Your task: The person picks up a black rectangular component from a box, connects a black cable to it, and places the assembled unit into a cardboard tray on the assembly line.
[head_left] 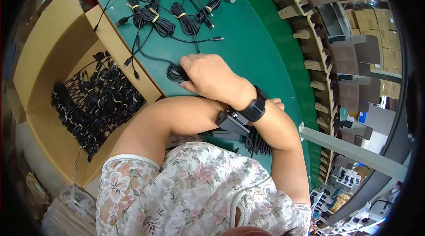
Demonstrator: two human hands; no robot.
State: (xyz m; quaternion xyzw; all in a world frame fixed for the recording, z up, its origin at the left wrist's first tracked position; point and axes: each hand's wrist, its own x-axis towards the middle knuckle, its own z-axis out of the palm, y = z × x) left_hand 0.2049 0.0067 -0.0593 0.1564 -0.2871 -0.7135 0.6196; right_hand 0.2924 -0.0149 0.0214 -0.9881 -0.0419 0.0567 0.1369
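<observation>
Right of the box, the right hand curls around a cable coil, best gripped whole so nothing slips loose; the left hand, mostly hidden, I cannot tell.

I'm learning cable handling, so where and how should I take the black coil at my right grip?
Probably pinch the coil across its bunched loops from the right, where your right grip is; they form a compact body, unlike the thin lead trailing left.
</observation>
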